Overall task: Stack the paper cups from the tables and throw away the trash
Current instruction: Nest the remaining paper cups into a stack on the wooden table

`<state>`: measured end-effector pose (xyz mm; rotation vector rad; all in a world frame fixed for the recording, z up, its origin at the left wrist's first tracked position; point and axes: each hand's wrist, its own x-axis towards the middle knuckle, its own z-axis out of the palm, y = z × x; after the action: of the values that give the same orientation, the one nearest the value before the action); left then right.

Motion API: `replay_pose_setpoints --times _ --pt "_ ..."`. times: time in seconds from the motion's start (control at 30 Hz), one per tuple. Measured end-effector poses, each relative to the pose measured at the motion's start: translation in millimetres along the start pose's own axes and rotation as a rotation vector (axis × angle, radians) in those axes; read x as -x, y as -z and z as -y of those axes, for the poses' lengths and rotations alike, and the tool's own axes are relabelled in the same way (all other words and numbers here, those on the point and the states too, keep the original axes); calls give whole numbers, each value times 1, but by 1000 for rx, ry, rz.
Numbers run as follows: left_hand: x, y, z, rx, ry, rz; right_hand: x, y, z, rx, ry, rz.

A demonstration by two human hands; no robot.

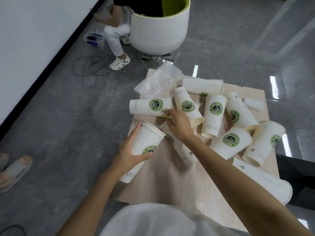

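Several white paper cups with green coffee logos lie scattered on a low light-wood table (170,181). My left hand (131,155) grips a tilted stack of nested cups (148,138) over the table's left edge, mouth pointing up. My right hand (179,125) reaches across another cup, and its fingertips curl onto the rim of a cup lying on its side (148,107) at the table's far left. A sheet of bubble wrap (158,82) lies at the far left corner. A small crumpled white piece (253,103) sits at the far right.
A white and green tub chair (160,29) on a chrome base stands beyond the table, with a person's leg and white shoe (119,63) beside it. Black cables (90,68) loop on the grey floor. Someone's sandalled feet (13,167) are at the left edge.
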<state>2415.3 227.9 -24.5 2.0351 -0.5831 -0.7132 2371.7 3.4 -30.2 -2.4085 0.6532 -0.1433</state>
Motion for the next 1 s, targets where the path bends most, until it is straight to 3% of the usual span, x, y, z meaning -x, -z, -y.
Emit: replay_pose_setpoints --times 0.13,0.33,0.57,1.0 --pt "-2 -1 1 7 -2 -5 7 -7 -6 132 31 51" --pt "-3 -3 2 4 -5 -5 19 -7 -7 65 43 14" --pt "5 -3 5 18 -18 -13 31 -9 -10 -7 -90 61" --pt "18 4 5 -37 -41 59 66 51 -15 -352 -243 -210"
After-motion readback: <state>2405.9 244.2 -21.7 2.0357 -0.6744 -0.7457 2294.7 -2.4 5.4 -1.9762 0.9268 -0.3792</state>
